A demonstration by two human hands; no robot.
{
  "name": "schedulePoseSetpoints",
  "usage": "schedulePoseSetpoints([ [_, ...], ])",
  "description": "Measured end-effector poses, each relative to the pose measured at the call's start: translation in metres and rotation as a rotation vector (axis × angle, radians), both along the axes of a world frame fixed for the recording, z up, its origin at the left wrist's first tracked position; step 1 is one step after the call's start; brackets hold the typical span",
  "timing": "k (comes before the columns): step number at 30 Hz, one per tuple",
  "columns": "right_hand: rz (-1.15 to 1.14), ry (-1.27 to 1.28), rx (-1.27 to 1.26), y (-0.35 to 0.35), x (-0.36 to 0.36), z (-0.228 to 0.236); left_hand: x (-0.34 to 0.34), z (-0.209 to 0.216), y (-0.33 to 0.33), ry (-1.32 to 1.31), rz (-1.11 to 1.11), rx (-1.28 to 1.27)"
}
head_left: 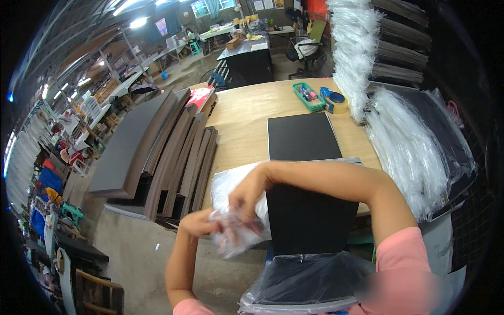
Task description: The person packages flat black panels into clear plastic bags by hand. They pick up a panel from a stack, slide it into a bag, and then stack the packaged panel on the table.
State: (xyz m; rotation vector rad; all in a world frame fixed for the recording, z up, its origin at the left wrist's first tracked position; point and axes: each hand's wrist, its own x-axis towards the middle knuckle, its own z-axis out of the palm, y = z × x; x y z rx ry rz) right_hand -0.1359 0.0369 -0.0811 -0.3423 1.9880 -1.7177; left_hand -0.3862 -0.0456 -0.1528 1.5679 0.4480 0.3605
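Observation:
Both my hands are at a crumpled clear plastic bag point(231, 242), just off the table's near edge. My left hand point(200, 222) has its fingers closed on the bag's left side. Reaching across from the right, my right hand point(249, 193) grips it from above; some fingers are blurred behind the film. Beneath them lies a white plastic sheet point(224, 181). Right of my hands, a black panel point(310, 223) overhangs the table edge under my right forearm, and another black panel point(302, 136) lies beyond it. A plastic-wrapped black panel point(310, 275) is close to my body.
Stacks of dark boards point(136, 147) fill the table's left side. At the back right of the wooden table point(247, 113) are a green basket point(308, 97) with small items and a tape dispenser point(334, 100). Clear plastic sleeves point(407, 147) lie on the right, beside stacked panels point(401, 42).

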Motion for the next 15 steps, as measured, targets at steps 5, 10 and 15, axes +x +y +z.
schedulePoseSetpoints([
  [5,0.098,0.548,-0.006,-0.068,0.108,0.037,0.059,0.065,-0.070,-0.443,0.129,-0.054],
  [10,-0.481,0.175,-0.498,-0.090,0.200,-0.015,0.121,0.053,-0.101,-0.374,-0.217,0.040],
  [15,-0.113,0.448,-0.529,-0.142,0.207,-0.062,0.155,0.049,-0.096,-1.076,-0.053,-0.359],
])
